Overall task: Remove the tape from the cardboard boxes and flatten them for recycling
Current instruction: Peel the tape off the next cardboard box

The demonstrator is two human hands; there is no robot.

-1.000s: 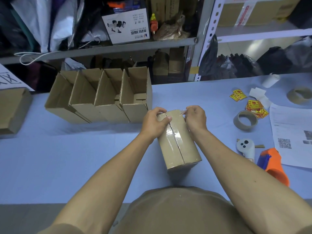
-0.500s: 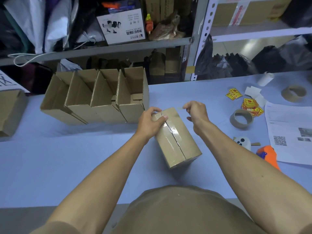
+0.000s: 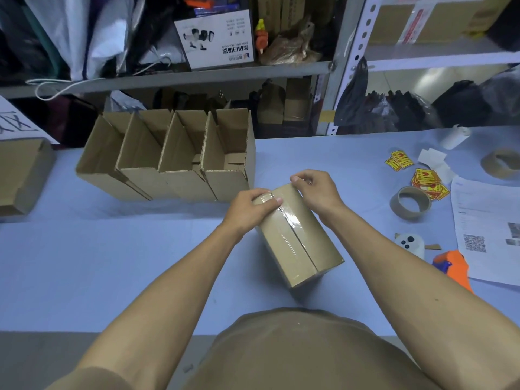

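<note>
At the centre of the frame, on the blue table (image 3: 84, 263), a sealed box (image 3: 298, 237) is stood, with clear tape (image 3: 287, 218) run along its top seam. Its long axis is pointed from lower right to upper left, the far end being turned toward the open boxes (image 3: 174, 156) beyond. The box is judged light and stiff, its corrugated walls likely to hold under a firm grip, while the glossy tape is judged slippery and best taken at a lifted end, not along its flat run. The far left corner is gripped by the left hand (image 3: 250, 206), thumb laid across the taped seam. The far edge is met by the right hand (image 3: 315, 190), fingers curled and seemingly pinched at the tape's end; whether tape is actually held cannot be told. Farther back, in the upper left, the four open boxes are lined up side by side.
</note>
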